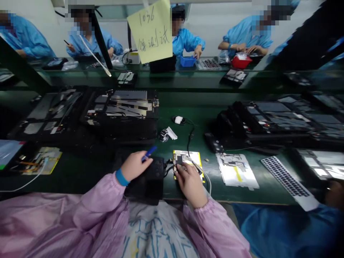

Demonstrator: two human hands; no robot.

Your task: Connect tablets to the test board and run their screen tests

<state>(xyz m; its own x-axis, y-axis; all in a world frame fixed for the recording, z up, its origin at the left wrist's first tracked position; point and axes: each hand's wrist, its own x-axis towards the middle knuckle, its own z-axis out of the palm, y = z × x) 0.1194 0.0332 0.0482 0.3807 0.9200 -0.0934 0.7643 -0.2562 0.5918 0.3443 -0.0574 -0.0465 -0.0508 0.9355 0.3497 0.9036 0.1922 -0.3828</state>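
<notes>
My left hand [135, 165], with a blue band at the wrist, is closed around a blue pen-like tool [149, 153]. Below that hand lies a flat black device [149, 184]. Short dark cables [168, 167] run from the device to a circuit board [180, 157], which sits on a white panel with yellow edges [196, 156]. My right hand [192, 184] rests over this board, fingers bent and fingertips at its parts. Whether they pinch anything small is hidden. A white cable [206, 174] passes beside the right hand.
Stacked black trays of parts [120, 122] stand behind on the left, more trays [268, 122] on the right. A computer mouse [213, 142], a white panel [239, 172] and a keyboard strip [287, 179] lie rightward. A yellow note [150, 32] hangs ahead. Co-workers in blue sit opposite; a blue sleeve [290, 229] is at right.
</notes>
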